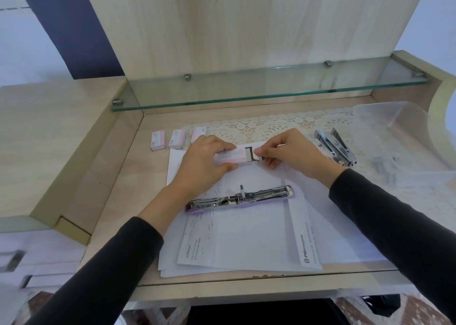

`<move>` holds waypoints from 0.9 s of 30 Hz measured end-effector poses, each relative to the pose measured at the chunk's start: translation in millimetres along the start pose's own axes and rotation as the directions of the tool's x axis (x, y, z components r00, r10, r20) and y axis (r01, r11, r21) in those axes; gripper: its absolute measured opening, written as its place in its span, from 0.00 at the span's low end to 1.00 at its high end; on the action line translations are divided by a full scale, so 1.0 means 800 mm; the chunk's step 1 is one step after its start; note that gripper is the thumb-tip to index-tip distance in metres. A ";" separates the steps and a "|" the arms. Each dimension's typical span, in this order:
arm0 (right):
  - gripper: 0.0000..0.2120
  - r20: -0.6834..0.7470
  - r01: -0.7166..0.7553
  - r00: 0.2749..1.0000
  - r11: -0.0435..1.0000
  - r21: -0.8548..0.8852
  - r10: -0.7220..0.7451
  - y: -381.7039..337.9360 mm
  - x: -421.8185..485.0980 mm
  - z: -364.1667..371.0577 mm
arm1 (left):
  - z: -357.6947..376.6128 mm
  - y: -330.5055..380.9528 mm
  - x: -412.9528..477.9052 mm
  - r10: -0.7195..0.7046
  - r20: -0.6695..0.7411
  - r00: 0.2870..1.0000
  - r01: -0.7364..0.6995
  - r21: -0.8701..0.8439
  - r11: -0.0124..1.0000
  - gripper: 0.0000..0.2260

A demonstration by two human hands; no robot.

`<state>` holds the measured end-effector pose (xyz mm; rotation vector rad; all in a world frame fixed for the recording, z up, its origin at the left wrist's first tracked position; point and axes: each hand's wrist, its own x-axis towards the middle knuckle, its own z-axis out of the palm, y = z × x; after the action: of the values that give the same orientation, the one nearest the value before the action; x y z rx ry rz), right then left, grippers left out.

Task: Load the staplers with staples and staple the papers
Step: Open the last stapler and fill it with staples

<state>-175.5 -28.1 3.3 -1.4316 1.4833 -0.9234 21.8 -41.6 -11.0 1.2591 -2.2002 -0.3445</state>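
Staple box (228,157) held just above the papers (246,235), between both hands — small, white and pinkish, lying sideways. Clasped around its sleeve by the left hand (202,163), thumb below and fingers over the top. Inner tray (250,153) drawn partway out on the right end, pinched by the thumb and fingers of the right hand (288,151); contents of the tray too small to tell.

Just in front, nearer the body: an opened stapler (239,198), chrome, swung flat out along its length, resting on the top sheet with its ends pointing left and right. Beneath it, a loose stack of printed sheets, fanned slightly, reaching down to the front edge of the desk (118,201).

Behind the left hand, three more staple boxes (177,139) in a row, closed, just beside one another, the rightmost partly on a lace runner (271,124). To the right, more staplers (333,146) lying together on the lace, at least one opened — exact count unclear. Beyond those, a clear plastic container (394,127), blurred at the picture's edge.

Above the back of the desk, a glass shelf (246,95) on metal clips, against a pale wooden panel. Both forearms in dark sleeves (394,226).
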 end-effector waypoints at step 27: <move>0.11 -0.059 0.009 0.998 0.998 0.068 -0.005 -0.015 0.005 0.007 | 0.000 -0.018 0.037 0.011 0.011 1.000 -0.012 0.125 0.992 0.15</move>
<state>-165.6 -32.8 11.6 -1.3720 1.4766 -1.0186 20.4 -73.9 -7.2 1.3130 -2.2668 -0.2109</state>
